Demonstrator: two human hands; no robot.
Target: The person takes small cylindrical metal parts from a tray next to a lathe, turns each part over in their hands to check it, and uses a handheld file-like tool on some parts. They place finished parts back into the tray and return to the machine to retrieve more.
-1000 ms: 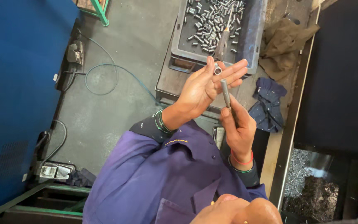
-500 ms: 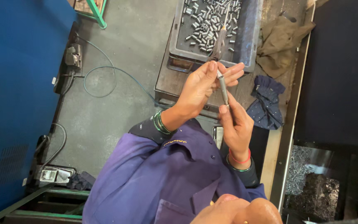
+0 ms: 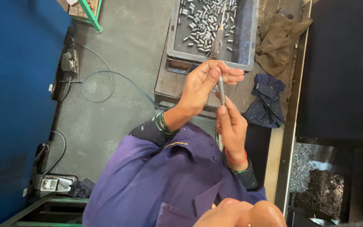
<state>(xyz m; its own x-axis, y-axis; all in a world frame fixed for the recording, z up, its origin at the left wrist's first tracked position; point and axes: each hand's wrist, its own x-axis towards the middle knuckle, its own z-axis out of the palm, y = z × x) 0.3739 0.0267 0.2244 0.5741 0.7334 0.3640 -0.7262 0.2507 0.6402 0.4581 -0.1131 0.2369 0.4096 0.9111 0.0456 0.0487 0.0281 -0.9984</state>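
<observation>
Metal pin (image 3: pixel 221 89) now upright, hands (image 3: pixel 202 84) closer.

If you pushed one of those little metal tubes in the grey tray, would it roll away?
Probably yes. The little metal tubes look round and smooth, so one would likely roll until it bumps a neighbour or the wall of the grey tray. Being shiny metal, they are likely stiff, a bit heavy for their size, and perhaps slippery in fingers.
</observation>
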